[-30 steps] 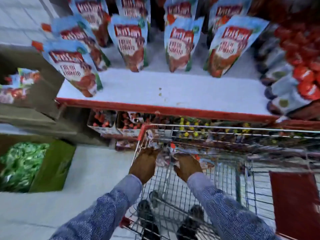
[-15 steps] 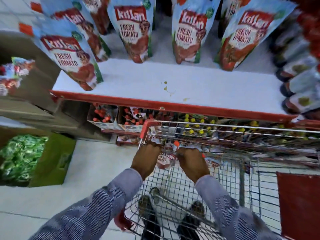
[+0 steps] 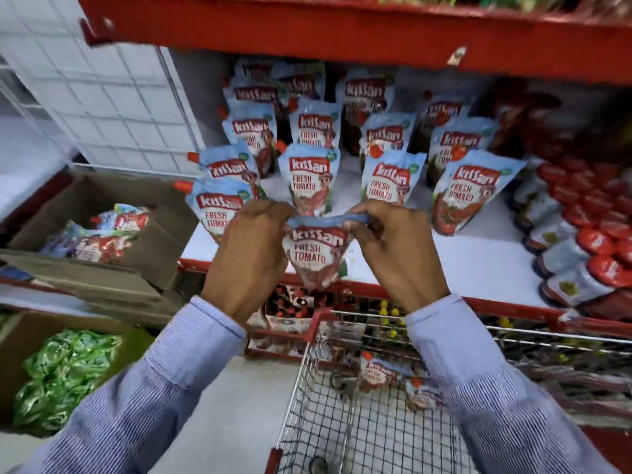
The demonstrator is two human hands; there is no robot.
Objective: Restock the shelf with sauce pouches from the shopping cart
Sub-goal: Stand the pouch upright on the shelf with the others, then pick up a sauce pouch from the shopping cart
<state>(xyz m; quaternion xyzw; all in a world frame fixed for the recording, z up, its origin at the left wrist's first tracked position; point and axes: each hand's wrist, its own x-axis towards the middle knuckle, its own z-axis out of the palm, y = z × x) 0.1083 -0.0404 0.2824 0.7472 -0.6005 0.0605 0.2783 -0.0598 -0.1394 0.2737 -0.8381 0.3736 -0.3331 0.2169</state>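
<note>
While both hands' grip pinches pouch (image 3: 316, 258) top, L (image 3: 251, 254) & R (image 3: 398, 249), shelf (image 3: 478, 261) front bare.

- The shelf (image 3: 478, 265) has a bare white strip along its front edge, open to a reach from above the shopping cart (image 3: 307, 388).
- Standing pouches (image 3: 309, 179) crowd the shelf behind the strip.
- Red-capped bottles (image 3: 588, 241) block the right end.
- The upper shelf (image 3: 342, 32) limits headroom.

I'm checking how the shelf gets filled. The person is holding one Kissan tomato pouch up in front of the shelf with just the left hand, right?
Not quite. The head view shows both hands on it: the left hand and the right hand each pinch a top corner of the Kissan tomato pouch, held up in front of the shelf.
</note>
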